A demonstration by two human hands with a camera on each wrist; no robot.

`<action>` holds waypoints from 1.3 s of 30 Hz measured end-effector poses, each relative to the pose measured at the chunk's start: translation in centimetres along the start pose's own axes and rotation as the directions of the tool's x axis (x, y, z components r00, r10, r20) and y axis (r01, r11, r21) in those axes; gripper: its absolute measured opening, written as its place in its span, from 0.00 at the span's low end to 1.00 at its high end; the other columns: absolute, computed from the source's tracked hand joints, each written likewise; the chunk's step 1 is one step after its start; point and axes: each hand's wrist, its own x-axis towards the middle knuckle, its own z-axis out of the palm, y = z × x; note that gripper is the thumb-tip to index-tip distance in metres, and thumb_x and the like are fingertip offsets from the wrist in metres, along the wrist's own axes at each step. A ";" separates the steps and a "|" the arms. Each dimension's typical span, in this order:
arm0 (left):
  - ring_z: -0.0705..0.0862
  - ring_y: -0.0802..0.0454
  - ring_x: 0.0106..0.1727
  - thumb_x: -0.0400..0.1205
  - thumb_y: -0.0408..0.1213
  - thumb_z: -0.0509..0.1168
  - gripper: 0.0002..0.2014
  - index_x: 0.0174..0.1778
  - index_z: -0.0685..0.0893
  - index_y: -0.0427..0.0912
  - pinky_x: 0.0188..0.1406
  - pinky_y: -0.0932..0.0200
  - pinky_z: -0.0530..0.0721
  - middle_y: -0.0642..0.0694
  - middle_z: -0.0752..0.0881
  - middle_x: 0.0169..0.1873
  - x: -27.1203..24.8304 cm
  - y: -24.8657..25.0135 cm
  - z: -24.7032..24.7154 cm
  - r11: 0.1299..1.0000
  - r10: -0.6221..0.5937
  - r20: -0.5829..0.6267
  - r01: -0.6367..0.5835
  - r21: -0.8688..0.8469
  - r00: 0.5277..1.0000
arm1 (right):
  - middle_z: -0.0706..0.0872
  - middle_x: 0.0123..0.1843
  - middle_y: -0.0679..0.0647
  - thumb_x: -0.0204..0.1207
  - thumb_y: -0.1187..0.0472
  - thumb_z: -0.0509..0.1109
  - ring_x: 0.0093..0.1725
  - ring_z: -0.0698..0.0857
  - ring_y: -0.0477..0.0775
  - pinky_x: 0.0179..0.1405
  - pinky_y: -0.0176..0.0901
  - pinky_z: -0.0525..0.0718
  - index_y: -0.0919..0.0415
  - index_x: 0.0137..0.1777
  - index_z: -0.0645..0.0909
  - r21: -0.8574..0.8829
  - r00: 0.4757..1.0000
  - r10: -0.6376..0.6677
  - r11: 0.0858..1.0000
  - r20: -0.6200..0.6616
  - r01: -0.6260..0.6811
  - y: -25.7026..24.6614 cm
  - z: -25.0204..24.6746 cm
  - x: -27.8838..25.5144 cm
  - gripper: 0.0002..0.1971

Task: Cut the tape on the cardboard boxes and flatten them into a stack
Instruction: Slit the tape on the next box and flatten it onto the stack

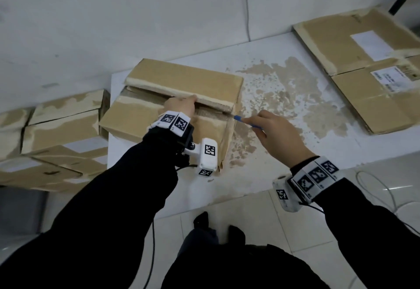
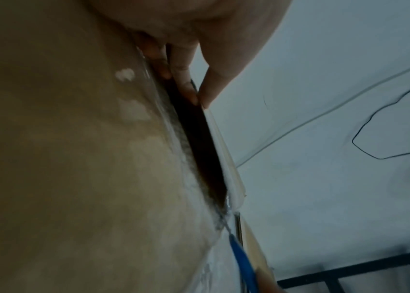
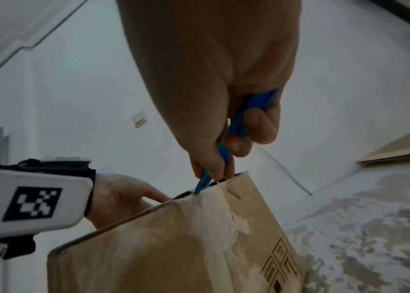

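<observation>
So the cardboard box [image 1: 172,102] being worked on sits at the left end of the white bench [image 1: 284,152], right up against the back-left corner. Its top seam is already gaping open along most of its length; you can see the dark slot between the two flaps in the left wrist view. Clear tape [image 3: 214,214] is still stuck over the right-hand end of the seam and runs down the end face of the box.

The left hand [image 1: 181,106] has its fingers hooked into the gap, curled round the edge of the far flap and pulling it up. The right hand [image 1: 272,134] has a blue utility knife [image 1: 241,119] pinched between thumb and fingers, tip sitting right at the right end of the seam where the tape wraps over the corner.

My read: this is the tail end of the top-seam cut. Next move probably needs the blade drawn through that last bit over the edge and down the side, away from the left hand's fingers, since they're in the same slot. After that the flaps should free up, though the underside may still be taped; can't tell from here.

A couple of flattened boxes [image 1: 363,61] lie at the right end of the bench, so that looks like the stack. More taped boxes [image 1: 56,134] are piled off the left edge, lower down.
</observation>
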 end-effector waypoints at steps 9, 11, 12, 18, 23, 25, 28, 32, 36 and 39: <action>0.77 0.40 0.62 0.83 0.52 0.61 0.15 0.45 0.86 0.45 0.68 0.51 0.71 0.45 0.85 0.49 0.4 -0.2 -1.2 0.960 0.230 0.087 -0.241 0.146 0.969 | 0.88 0.47 0.61 0.83 0.64 0.62 0.36 0.81 0.58 0.30 0.42 0.77 0.60 0.66 0.80 0.286 0.870 0.483 0.852 -0.102 -0.439 6.5 0.1 -0.4 0.14; 0.71 0.37 0.71 0.85 0.56 0.51 0.22 0.57 0.83 0.43 0.76 0.42 0.61 0.41 0.81 0.64 -0.1 0.2 -2.0 0.810 0.296 0.187 -0.350 0.470 0.937 | 0.87 0.49 0.63 0.83 0.62 0.62 0.38 0.79 0.56 0.30 0.41 0.73 0.62 0.64 0.81 0.291 0.809 0.587 0.769 0.029 -0.568 8.3 2.8 -1.4 0.13; 0.69 0.37 0.73 0.85 0.58 0.49 0.24 0.56 0.83 0.45 0.77 0.38 0.57 0.41 0.80 0.64 -0.2 0.3 -2.6 0.674 0.314 0.240 -0.394 0.625 0.918 | 0.86 0.51 0.64 0.83 0.63 0.61 0.40 0.78 0.56 0.34 0.42 0.72 0.64 0.64 0.81 0.265 0.778 0.621 0.738 0.094 -0.621 9.3 4.5 -1.8 0.14; 0.74 0.45 0.50 0.83 0.48 0.51 0.21 0.26 0.74 0.45 0.69 0.42 0.62 0.48 0.77 0.29 -4.3 3.3 -7.8 0.185 0.644 0.312 -0.538 0.823 0.699 | 0.81 0.57 0.69 0.80 0.67 0.64 0.56 0.79 0.69 0.50 0.53 0.78 0.68 0.64 0.79 0.119 0.857 0.515 0.850 0.025 -0.514 8.9 8.1 -2.5 0.14; 0.80 0.48 0.39 0.75 0.50 0.62 0.11 0.34 0.81 0.47 0.42 0.55 0.78 0.47 0.83 0.35 -6.8 0.6 -14.2 0.297 0.280 0.425 -0.499 0.814 0.860 | 0.82 0.52 0.53 0.83 0.57 0.57 0.55 0.76 0.50 0.55 0.41 0.70 0.61 0.55 0.83 0.345 0.968 -0.041 0.930 -0.248 0.128 -0.8 4.6 1.4 0.14; 0.79 0.51 0.52 0.72 0.53 0.65 0.16 0.55 0.80 0.54 0.51 0.55 0.78 0.50 0.83 0.54 -6.6 -2.3 -15.1 0.251 0.183 0.469 -0.502 0.828 0.864 | 0.84 0.54 0.52 0.83 0.51 0.53 0.57 0.78 0.52 0.59 0.44 0.68 0.59 0.55 0.85 0.219 0.960 -0.243 0.938 -0.139 0.269 -3.3 5.0 2.7 0.19; 0.63 0.49 0.76 0.75 0.51 0.69 0.36 0.78 0.64 0.51 0.71 0.54 0.66 0.49 0.65 0.77 -5.1 -6.5 -14.0 0.187 0.242 0.546 -0.591 0.785 0.802 | 0.79 0.70 0.58 0.82 0.45 0.45 0.71 0.75 0.60 0.72 0.47 0.58 0.60 0.68 0.78 -0.010 0.981 -0.195 0.981 -0.006 0.195 -4.4 5.2 3.8 0.29; 0.72 0.48 0.69 0.74 0.55 0.70 0.32 0.70 0.72 0.45 0.70 0.55 0.63 0.47 0.76 0.67 -2.4 -8.8 -12.1 0.043 0.394 0.584 -0.649 0.760 0.710 | 0.54 0.84 0.61 0.82 0.40 0.47 0.84 0.49 0.61 0.81 0.57 0.46 0.55 0.83 0.57 0.018 0.999 -0.001 1.000 0.039 0.000 -4.0 1.3 6.8 0.33; 0.79 0.45 0.55 0.75 0.56 0.69 0.23 0.55 0.79 0.41 0.59 0.54 0.69 0.44 0.83 0.52 -0.5 -8.3 -11.0 -0.106 0.461 0.690 -0.737 0.667 0.558 | 0.55 0.84 0.62 0.80 0.33 0.51 0.83 0.54 0.63 0.81 0.58 0.54 0.58 0.83 0.54 0.108 0.972 0.141 0.981 0.187 -0.163 -0.9 -2.5 14.8 0.39; 0.78 0.46 0.54 0.79 0.57 0.63 0.20 0.54 0.77 0.42 0.57 0.56 0.70 0.45 0.83 0.50 0.6 -8.0 -10.7 -0.202 0.426 0.758 -0.765 0.612 0.494 | 0.65 0.81 0.62 0.84 0.37 0.44 0.78 0.66 0.62 0.78 0.51 0.59 0.64 0.79 0.64 0.028 0.819 0.255 0.949 0.514 -0.314 0.0 -1.7 17.9 0.36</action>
